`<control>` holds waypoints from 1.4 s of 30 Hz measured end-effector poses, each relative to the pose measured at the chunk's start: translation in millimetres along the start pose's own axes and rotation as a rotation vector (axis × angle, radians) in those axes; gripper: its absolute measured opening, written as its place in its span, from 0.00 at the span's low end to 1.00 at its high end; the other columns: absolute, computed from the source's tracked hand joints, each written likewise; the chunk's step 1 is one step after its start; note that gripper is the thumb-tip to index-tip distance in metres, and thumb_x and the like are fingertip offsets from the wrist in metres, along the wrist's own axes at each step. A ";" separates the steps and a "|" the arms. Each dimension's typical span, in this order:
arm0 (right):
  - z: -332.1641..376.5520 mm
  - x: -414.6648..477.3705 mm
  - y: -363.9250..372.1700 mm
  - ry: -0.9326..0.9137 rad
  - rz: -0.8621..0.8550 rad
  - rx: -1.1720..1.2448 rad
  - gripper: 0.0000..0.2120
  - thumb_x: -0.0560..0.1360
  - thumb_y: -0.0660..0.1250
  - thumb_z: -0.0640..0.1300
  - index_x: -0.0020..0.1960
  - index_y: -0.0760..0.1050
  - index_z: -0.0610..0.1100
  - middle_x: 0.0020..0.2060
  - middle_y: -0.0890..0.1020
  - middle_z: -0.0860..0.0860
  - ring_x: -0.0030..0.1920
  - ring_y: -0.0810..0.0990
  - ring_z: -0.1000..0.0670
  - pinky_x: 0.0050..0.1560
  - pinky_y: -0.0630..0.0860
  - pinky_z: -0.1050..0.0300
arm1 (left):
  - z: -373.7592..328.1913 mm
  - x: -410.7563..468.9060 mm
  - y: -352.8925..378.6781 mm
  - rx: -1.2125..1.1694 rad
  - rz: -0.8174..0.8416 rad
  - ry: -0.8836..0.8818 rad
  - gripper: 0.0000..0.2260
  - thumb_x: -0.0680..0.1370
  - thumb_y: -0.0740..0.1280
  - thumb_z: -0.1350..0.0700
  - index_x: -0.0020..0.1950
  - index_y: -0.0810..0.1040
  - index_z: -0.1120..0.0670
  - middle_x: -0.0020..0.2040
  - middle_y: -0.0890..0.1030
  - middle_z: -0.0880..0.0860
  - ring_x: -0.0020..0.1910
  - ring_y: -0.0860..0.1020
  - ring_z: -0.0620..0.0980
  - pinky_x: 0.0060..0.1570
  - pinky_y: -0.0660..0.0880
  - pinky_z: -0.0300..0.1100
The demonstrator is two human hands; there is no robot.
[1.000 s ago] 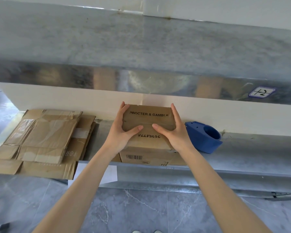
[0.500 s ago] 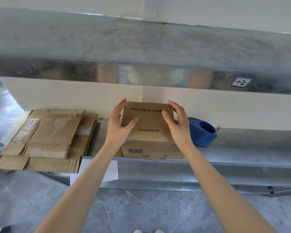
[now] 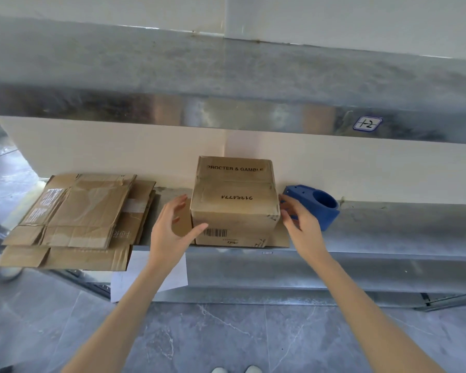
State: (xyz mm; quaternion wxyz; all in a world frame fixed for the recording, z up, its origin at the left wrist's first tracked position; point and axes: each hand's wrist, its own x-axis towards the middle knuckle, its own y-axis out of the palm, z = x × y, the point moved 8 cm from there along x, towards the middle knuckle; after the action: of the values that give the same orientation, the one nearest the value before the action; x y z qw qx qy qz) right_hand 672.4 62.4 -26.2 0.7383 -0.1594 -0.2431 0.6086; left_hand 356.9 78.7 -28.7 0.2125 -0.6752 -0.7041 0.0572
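Observation:
A closed brown cardboard box (image 3: 234, 200) printed "PROCTER & GAMBLE" stands on a flat piece of cardboard on the lower metal shelf (image 3: 388, 227). My left hand (image 3: 170, 232) hovers just left of the box, fingers spread and relaxed, thumb near the box's front corner. To the right of the box is my right hand (image 3: 301, 227), fingers loosely extended by its right edge. Neither hand holds anything.
A stack of flattened cardboard boxes (image 3: 76, 219) lies at the shelf's left end and overhangs its front edge. A blue plastic part (image 3: 315, 205) with a round hole sits right of the box. An upper metal shelf (image 3: 226, 76) with a "12" label (image 3: 367, 123) hangs overhead. A white sheet (image 3: 151, 275) hangs under the shelf.
Both hands have come off the top of the box and dropped back to its sides. The box stays on the shelf.

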 end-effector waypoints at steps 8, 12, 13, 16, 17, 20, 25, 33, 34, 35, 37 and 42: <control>-26.3 -31.6 39.5 0.079 0.176 -0.164 0.35 0.78 0.66 0.46 0.73 0.50 0.70 0.58 0.69 0.79 0.62 0.73 0.61 0.54 0.74 0.62 | 40.1 -18.6 30.1 0.052 0.106 -0.198 0.31 0.70 0.78 0.49 0.64 0.63 0.36 0.59 0.76 0.35 0.59 0.75 0.34 0.60 0.76 0.43; -24.7 -35.5 46.4 0.080 0.171 -0.135 0.37 0.77 0.68 0.46 0.76 0.50 0.62 0.66 0.74 0.62 0.64 0.74 0.58 0.60 0.75 0.56 | 43.6 -21.4 35.2 0.036 0.118 -0.203 0.33 0.71 0.78 0.53 0.66 0.61 0.38 0.59 0.75 0.35 0.59 0.75 0.32 0.61 0.76 0.41; -23.1 -35.7 46.6 0.073 0.163 -0.128 0.36 0.77 0.68 0.45 0.77 0.51 0.60 0.66 0.75 0.60 0.64 0.74 0.58 0.61 0.75 0.54 | 42.8 -22.0 34.6 0.033 0.119 -0.200 0.33 0.70 0.78 0.53 0.66 0.61 0.39 0.59 0.75 0.35 0.59 0.75 0.32 0.61 0.76 0.41; -13.4 -36.8 41.8 0.068 0.129 -0.081 0.36 0.78 0.68 0.46 0.77 0.51 0.61 0.67 0.75 0.60 0.65 0.73 0.60 0.62 0.75 0.54 | 33.6 -24.3 29.0 0.018 0.119 -0.168 0.35 0.70 0.78 0.53 0.67 0.61 0.36 0.61 0.75 0.34 0.61 0.74 0.32 0.62 0.73 0.39; -9.2 -37.2 39.2 0.063 0.119 -0.055 0.36 0.77 0.68 0.46 0.76 0.51 0.63 0.65 0.75 0.61 0.64 0.73 0.61 0.62 0.74 0.56 | 28.3 -24.9 25.8 0.016 0.122 -0.152 0.35 0.70 0.79 0.53 0.67 0.61 0.33 0.62 0.74 0.33 0.62 0.73 0.33 0.62 0.72 0.37; 3.1 -40.1 32.7 0.052 0.114 0.005 0.38 0.76 0.70 0.48 0.75 0.50 0.65 0.64 0.76 0.62 0.64 0.73 0.62 0.62 0.71 0.59 | 16.0 -25.3 14.3 0.010 0.147 -0.117 0.38 0.68 0.79 0.50 0.67 0.60 0.28 0.64 0.73 0.30 0.63 0.74 0.34 0.59 0.70 0.33; 24.8 -44.7 22.4 -0.009 0.136 0.013 0.43 0.72 0.76 0.47 0.73 0.52 0.69 0.63 0.74 0.66 0.64 0.73 0.63 0.62 0.68 0.65 | 11.4 -30.4 -4.1 -0.018 0.203 -0.132 0.45 0.67 0.81 0.50 0.74 0.58 0.32 0.65 0.72 0.30 0.61 0.75 0.34 0.56 0.74 0.31; 37.0 -47.3 23.5 0.005 0.218 0.038 0.45 0.68 0.79 0.49 0.70 0.54 0.74 0.63 0.69 0.75 0.59 0.74 0.65 0.57 0.71 0.64 | 3.1 -32.8 -19.3 0.047 0.206 -0.169 0.34 0.66 0.82 0.55 0.64 0.66 0.40 0.61 0.72 0.33 0.59 0.75 0.33 0.61 0.76 0.40; 37.7 -47.4 24.3 0.008 0.230 0.013 0.46 0.68 0.80 0.49 0.70 0.53 0.75 0.64 0.69 0.74 0.60 0.74 0.65 0.59 0.70 0.63 | 1.9 -34.3 -18.0 0.079 0.231 -0.170 0.35 0.66 0.81 0.56 0.65 0.66 0.41 0.61 0.71 0.34 0.60 0.75 0.36 0.58 0.77 0.41; 39.3 -47.6 25.6 0.004 0.245 -0.013 0.47 0.68 0.80 0.48 0.70 0.53 0.75 0.65 0.68 0.72 0.62 0.72 0.65 0.62 0.69 0.61 | 1.2 -36.0 -16.3 0.118 0.260 -0.170 0.37 0.67 0.81 0.56 0.69 0.65 0.41 0.62 0.71 0.37 0.61 0.74 0.40 0.53 0.78 0.40; 45.0 -47.6 27.4 -0.023 0.263 -0.048 0.48 0.67 0.80 0.46 0.69 0.52 0.75 0.67 0.66 0.71 0.68 0.67 0.64 0.67 0.65 0.58 | 0.4 -39.2 -15.4 0.216 0.301 -0.165 0.43 0.67 0.81 0.54 0.75 0.60 0.41 0.64 0.71 0.42 0.63 0.71 0.44 0.51 0.75 0.41; 48.6 -42.9 19.5 -0.047 0.227 -0.064 0.36 0.69 0.78 0.45 0.68 0.63 0.64 0.66 0.70 0.66 0.66 0.68 0.64 0.70 0.68 0.52 | 3.0 -43.3 -21.8 0.280 0.317 -0.201 0.46 0.68 0.80 0.52 0.78 0.56 0.39 0.63 0.73 0.46 0.64 0.70 0.45 0.61 0.67 0.46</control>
State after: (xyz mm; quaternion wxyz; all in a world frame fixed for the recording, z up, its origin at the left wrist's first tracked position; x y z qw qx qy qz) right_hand 623.4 21.7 -3.2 0.6531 -0.1951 -0.2602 0.6838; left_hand 335.4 35.2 -33.1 0.2213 -0.7322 -0.5921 0.2537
